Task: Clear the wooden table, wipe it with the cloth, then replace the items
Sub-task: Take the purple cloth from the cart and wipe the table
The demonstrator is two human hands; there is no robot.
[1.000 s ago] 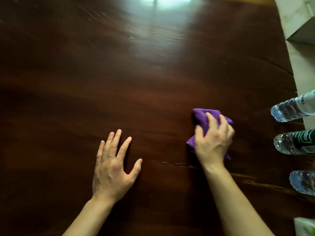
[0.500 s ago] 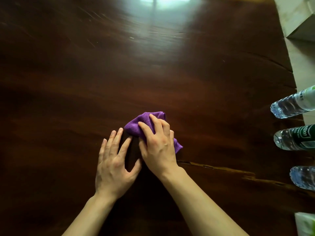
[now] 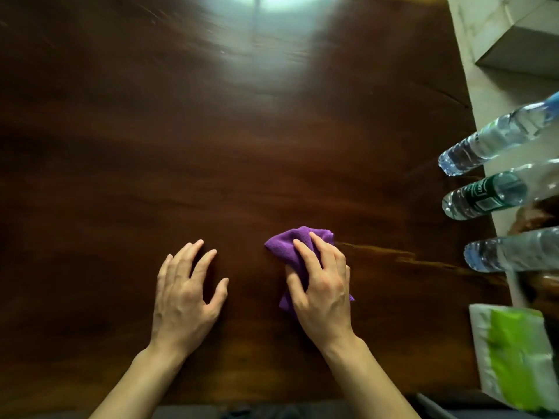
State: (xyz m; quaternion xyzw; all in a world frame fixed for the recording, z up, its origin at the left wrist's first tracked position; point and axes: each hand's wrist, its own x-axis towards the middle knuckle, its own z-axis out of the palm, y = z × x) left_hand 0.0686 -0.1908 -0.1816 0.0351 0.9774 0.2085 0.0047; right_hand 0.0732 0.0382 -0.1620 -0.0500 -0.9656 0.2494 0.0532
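Purple cloth (image 3: 290,247) sits bunched under your right hand (image 3: 322,293), fingers clasping it low and centre on the wooden table (image 3: 211,146). Your left hand (image 3: 184,297) rests open and empty beside it.

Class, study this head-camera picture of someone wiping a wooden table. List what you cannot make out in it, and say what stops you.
- Purple cloth: its middle lies hidden under the right hand.
- Three water bottles: two necks cut off by the right edge; labels blurred.
- Green-and-white pack: blurred, print unreadable.
- Wooden table: far end washed out by glare.
- Left hand: palm faces down, so contact is unclear.
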